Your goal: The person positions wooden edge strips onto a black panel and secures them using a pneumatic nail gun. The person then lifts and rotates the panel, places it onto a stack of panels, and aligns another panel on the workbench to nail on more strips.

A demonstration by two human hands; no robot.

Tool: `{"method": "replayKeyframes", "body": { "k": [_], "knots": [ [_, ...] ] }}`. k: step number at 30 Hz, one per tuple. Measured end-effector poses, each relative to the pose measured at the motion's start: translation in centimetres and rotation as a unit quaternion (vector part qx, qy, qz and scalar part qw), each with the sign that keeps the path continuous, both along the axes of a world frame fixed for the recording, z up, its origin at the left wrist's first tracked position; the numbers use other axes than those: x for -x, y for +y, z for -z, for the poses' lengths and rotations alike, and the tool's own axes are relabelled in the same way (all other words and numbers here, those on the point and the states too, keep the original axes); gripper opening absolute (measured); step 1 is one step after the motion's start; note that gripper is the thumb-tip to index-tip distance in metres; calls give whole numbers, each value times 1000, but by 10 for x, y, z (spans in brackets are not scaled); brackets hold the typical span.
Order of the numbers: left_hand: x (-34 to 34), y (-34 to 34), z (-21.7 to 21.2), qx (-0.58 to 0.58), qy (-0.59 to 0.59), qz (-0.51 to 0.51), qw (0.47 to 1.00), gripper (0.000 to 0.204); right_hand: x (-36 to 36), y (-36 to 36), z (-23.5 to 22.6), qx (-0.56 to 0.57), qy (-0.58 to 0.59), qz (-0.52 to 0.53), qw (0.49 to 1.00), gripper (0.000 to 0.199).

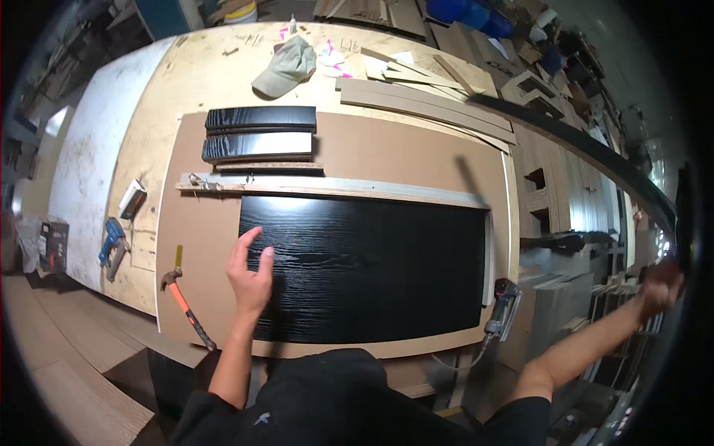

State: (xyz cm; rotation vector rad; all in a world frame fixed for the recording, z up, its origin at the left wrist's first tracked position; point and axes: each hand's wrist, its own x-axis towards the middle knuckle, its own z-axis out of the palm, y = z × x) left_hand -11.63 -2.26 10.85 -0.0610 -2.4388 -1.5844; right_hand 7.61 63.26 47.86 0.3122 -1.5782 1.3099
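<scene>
A wide black wood-grain panel (372, 267) lies flat on brown board on the workbench. Over its left edge is my left hand (250, 271), empty, with fingers and thumb apart. Far out to the right my right hand (660, 288) is closed around the near end of a long dark board (587, 145). The board is raised and slants away, its far end above the bench's far right corner. The grip itself is dim near the picture's rim. A pale straight strip (335, 187) lies along the panel's far edge.
Two short black boards (259, 146) lie beyond the strip. A claw hammer (186, 306) and a blue air nailer (113, 247) lie to the left. At the panel's right corner is a power tool (502, 308). A cap (288, 67) and wood strips (424, 108) lie at the back.
</scene>
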Motion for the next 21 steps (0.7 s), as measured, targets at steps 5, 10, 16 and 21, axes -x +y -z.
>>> {"method": "replayKeyframes", "body": {
  "k": [5,10,16,21],
  "knots": [
    [12,71,-110,86,314,156,932,65,-45,-128,69,71,91,68,991,55],
    [-21,138,-161,319,316,338,827,92,-21,-188,219,240,36,-41,969,66],
    [-11,116,-40,360,165,385,833,74,-6,-222,348,466,-76,-155,868,58],
    [1,84,71,407,50,334,849,71,16,-201,458,559,-302,-125,762,45]
  ]
}}
